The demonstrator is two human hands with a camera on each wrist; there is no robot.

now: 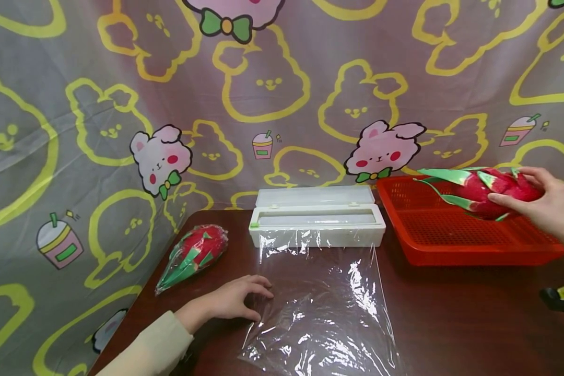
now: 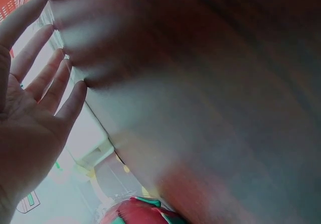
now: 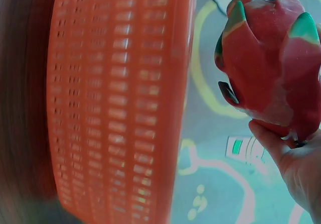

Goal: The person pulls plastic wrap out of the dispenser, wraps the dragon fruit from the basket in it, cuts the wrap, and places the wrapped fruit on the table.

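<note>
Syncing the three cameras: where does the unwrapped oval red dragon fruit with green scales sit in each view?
Head: the unwrapped dragon fruit is at right, held in the right hand.
Left wrist: not in it; the film-wrapped red-and-green fruit at the bottom edge is another one.
Right wrist: upper right.
Shared landmark: the red slotted plastic basket, at right in head, top-left corner in left wrist, left of centre in right wrist.
</note>
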